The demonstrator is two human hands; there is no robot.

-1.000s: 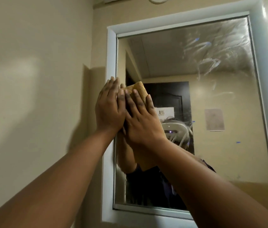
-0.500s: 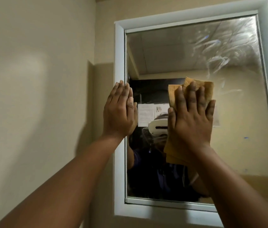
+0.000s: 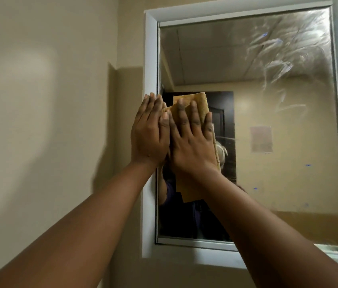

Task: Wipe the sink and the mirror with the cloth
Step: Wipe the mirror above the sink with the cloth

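A mirror (image 3: 268, 142) in a white frame (image 3: 150, 59) hangs on the beige wall, with smeared streaks on its upper right glass. A tan cloth (image 3: 200, 104) lies flat against the left part of the glass. My right hand (image 3: 193, 142) presses it there with straight, spread fingers. My left hand (image 3: 149, 134) lies flat with straight fingers on the mirror's left edge, right beside the right hand and touching it. The cloth's lower part shows below my right wrist. The sink is out of view.
A beige wall (image 3: 49, 121) fills the left, with a jutting corner beside the mirror frame. The mirror reflects a dark door, a ceiling and a paper on a wall. Small blue specks dot the right glass.
My right hand has slid the cloth back left across the glass, from the mirror's middle to next to my left hand. The left hand has stayed on the frame edge.
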